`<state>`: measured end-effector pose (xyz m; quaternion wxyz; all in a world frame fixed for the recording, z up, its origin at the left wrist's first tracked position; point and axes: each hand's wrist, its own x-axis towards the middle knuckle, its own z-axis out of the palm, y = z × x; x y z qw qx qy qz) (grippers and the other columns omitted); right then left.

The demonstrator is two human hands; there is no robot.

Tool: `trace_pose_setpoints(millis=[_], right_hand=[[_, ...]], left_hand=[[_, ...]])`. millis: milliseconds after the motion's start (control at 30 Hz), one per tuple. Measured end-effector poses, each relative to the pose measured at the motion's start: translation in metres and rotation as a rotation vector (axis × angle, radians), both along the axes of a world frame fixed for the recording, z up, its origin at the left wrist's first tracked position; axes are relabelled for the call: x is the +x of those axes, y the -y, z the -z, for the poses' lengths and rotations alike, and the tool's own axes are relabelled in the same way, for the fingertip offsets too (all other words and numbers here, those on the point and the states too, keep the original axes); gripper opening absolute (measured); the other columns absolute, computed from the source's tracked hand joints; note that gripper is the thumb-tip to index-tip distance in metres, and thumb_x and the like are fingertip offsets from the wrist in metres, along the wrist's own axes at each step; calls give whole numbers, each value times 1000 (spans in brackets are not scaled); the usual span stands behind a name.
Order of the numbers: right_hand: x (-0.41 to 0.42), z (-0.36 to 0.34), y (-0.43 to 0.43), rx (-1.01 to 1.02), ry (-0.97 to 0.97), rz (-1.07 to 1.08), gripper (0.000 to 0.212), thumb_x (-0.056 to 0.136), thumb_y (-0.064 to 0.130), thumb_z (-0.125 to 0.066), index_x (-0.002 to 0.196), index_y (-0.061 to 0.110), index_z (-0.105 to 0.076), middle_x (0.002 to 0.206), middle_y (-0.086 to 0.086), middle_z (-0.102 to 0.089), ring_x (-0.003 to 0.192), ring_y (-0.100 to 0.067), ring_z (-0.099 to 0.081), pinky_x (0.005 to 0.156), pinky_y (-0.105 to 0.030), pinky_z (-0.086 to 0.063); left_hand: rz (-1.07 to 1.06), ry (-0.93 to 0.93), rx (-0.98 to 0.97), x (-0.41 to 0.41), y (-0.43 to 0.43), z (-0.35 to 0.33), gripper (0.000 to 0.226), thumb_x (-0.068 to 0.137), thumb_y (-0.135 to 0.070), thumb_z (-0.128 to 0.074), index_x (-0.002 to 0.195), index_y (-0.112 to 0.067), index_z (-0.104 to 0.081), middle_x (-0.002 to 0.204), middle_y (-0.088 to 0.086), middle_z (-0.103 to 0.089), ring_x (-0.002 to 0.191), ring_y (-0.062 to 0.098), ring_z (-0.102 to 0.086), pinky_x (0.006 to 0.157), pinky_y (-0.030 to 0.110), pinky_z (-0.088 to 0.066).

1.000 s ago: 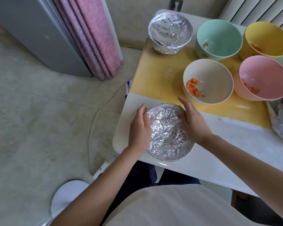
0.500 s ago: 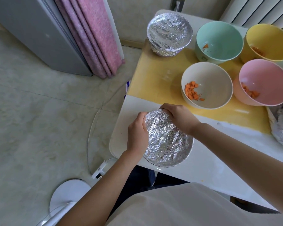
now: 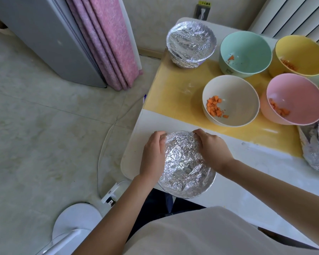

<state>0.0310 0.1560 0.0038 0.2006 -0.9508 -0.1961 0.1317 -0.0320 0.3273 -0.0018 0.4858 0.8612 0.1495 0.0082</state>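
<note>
up front, the white bowl [image 3: 241, 96] holds a small heap of carrot bits [image 3: 215, 107] against its left wall, and the pink bowl [image 3: 300, 92] just right of it holds a smaller heap of the same. behind them the teal bowl [image 3: 250, 46] has one or two orange scraps and the yellow bowl [image 3: 306, 50] a thin scatter. all four stand on a yellow mat [image 3: 173, 92], with a far foil bowl [image 3: 191, 41] at the mat's back left corner; what it holds cannot be told. the foil bowl [image 3: 184, 168] sits at the near edge of the table [image 3: 265, 173], its wrinkled foil hiding any contents. the left hand [image 3: 153, 155] is curled round its left rim, fingers bent onto the foil. the right hand [image 3: 213, 150] grips the far right rim, fingers hooked over the edge. the bowl lies between the two hands, touching both.
</note>
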Motion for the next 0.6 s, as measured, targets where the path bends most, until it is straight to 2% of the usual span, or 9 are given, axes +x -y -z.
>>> trace_pose_setpoints(millis=[67,100,167,200,367,467,533,600], right_hand=[[-4,-5,7,-93,-35,-12,29,99,17,-39,125,14,-52,109,-8,-67,93,-31,-63,71,-34,-43],[-5,-8,9,-92,-48,-27,32,99,14,-40,129,15,-51,119,-6,-64,103,-29,-61,79,-34,-45],[-2,-14,9,7,-40,-77,37,98,13,-43,135,15,-49,137,-2,-52,120,-24,-53,95,-34,-43],[1,-16,7,62,-32,-106,37,99,16,-43,136,15,-49,139,-2,-50,122,-23,-52,98,-34,-42],[18,-20,-21,121,-151,-287,34,100,18,-40,131,14,-54,128,-4,-60,113,-22,-58,94,-31,-43],[21,-16,-30,74,-149,-358,32,100,18,-40,127,14,-57,125,-3,-62,112,-22,-58,92,-31,-43],[20,-15,-31,59,-133,-386,32,100,17,-40,127,15,-57,123,-3,-63,109,-23,-59,89,-31,-43],[19,-15,-30,56,-123,-392,33,100,16,-41,129,16,-56,122,-4,-64,109,-24,-59,87,-30,-41]], left_hand=[[-23,41,20,-7,3,1,25,99,-11,-40,113,-9,-60,105,-2,-60,92,16,-60,82,29,-50],[-36,43,24,-9,4,1,26,98,-11,-41,114,-10,-62,103,-2,-63,91,15,-62,81,30,-51],[-67,28,29,-9,6,1,26,98,-12,-44,114,-11,-64,99,1,-69,88,14,-64,79,28,-52],[-74,24,33,-8,6,1,26,97,-13,-46,114,-12,-65,97,2,-70,86,13,-65,77,28,-52],[-61,38,73,-4,12,-1,17,97,-15,-46,106,-9,-59,86,1,-67,74,16,-61,66,31,-47],[-25,-35,90,-7,15,-1,9,100,-18,-37,96,-14,-44,69,-3,-50,58,15,-45,53,34,-31],[-27,-51,100,-10,17,-1,9,100,-18,-35,94,-15,-40,74,-4,-44,61,15,-41,55,29,-26],[-47,0,130,-12,18,2,9,99,-15,-38,92,-12,-44,88,-3,-41,75,17,-43,63,25,-31]])
